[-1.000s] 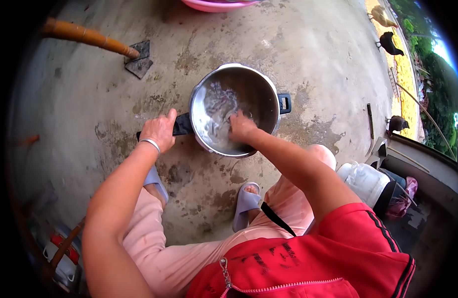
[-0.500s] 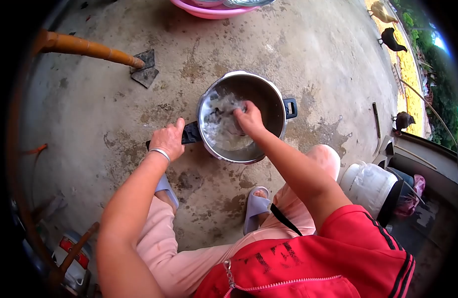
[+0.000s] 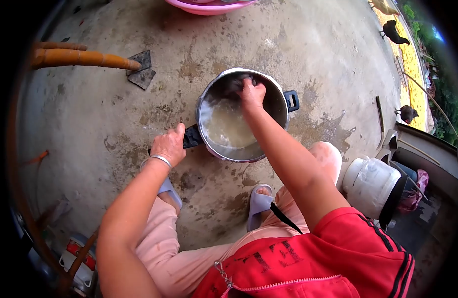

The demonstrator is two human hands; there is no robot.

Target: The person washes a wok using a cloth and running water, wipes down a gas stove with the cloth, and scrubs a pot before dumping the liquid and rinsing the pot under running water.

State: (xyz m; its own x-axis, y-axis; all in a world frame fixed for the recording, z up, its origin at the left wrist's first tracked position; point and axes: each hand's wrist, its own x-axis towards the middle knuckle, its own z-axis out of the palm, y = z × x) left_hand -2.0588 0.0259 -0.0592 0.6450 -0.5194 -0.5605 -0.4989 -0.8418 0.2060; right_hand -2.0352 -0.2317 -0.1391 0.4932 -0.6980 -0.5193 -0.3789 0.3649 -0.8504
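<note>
The pot (image 3: 274, 108) is on the floor (image 3: 313, 52), in front of the person's two feet. It has no lid on. The left hand (image 3: 169, 145) is curled round the long black handle (image 3: 192, 137), so the grip there is closed. Some of its fingers are hidden underneath. The left hand looks like it is there to stop the pot from sliding around.

The right hand (image 3: 252, 94) is down inside the pot, up near the far side. Its fingers are bent and pinching a dark lump (image 3: 235, 85). The lump is all blurry, so I can't tell what it is. The blur makes me think it is moving fast. The lump looks like it is at the far wall, but I can't tell if it is touching.

There is cloudy water (image 3: 230, 125) in the bottom of the pot, with pale, bubbly bits on the left. The middle and near part have no hand in them, so the water shows well there. It looks stirred up, and I think the rubbing is going on at the far side now. The work looks busy, not done.

The small side handle (image 3: 292, 101) sticks out on the right, and no hand is on it. A pink tub (image 3: 209, 8) is on the floor past the pot. A white bucket (image 3: 370, 185) is over by the right knee. Outside, a black bird (image 3: 394, 33) is next to some yellow stuff (image 3: 416, 92) on the ground.
</note>
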